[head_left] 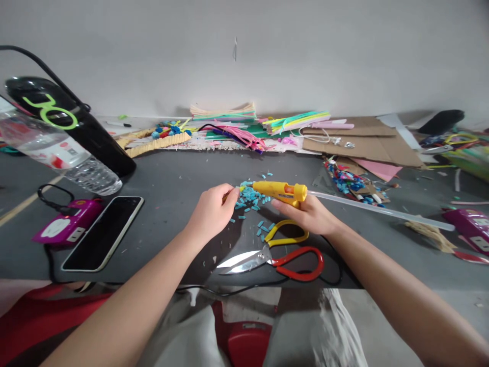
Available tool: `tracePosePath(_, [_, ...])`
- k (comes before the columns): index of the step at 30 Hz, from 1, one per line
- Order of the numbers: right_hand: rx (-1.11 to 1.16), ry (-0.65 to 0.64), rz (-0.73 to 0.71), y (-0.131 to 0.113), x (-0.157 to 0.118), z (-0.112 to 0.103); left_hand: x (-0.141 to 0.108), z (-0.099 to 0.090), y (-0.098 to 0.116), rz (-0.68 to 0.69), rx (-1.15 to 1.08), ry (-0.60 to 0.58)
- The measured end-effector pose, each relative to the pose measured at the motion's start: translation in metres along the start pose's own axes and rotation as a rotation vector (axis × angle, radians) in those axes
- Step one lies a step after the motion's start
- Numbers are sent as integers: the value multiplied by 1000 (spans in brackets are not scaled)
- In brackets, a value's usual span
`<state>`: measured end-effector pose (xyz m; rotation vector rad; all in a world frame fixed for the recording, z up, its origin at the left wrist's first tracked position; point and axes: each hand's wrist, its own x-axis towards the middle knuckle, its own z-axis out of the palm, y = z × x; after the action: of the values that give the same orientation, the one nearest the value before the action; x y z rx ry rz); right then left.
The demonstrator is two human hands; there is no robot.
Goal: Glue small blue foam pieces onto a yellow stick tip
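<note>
My right hand (314,214) is wrapped round the grip of a yellow hot glue gun (280,190), whose nozzle points left. A long clear glue stick (378,209) juts from its back end toward the right. My left hand (214,211) is closed in a pinch just left of the nozzle. A small yellow-green tip shows at its fingertips, but most of what it holds is hidden. Beneath the nozzle lies a scattered pile of short light-blue pieces (250,196). Scissors (267,252) with one yellow and one red handle lie nearer me, blades to the left.
At left are a phone (103,234), a purple power socket (72,221), a leaning water bottle (61,153) and a black cylinder (110,153). Pipe cleaners (298,121) and cardboard (367,142) line the wall. Another purple socket (471,227) stands far right. A black cable (229,293) runs along the front edge.
</note>
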<state>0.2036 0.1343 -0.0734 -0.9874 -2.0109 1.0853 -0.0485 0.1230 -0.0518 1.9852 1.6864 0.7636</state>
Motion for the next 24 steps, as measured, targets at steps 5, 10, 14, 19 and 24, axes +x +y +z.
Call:
tracePosePath(5, [15, 2, -15, -3, 0, -1, 1, 1, 0, 20, -4, -5])
tracePosePath(10, [-2, 6, -26, -3, 2, -1, 1, 1, -2, 17, -14, -6])
tracePosePath(14, [-15, 19, -9, -2, 2, -3, 0, 1, -3, 23, -33, -9])
tracePosePath(19, [-66, 102, 45, 7, 2, -7, 0, 0, -3, 34, -66, -7])
tracePosePath(24, [-278, 291, 161, 27, 0, -31, 2, -4, -3, 30, -74, 37])
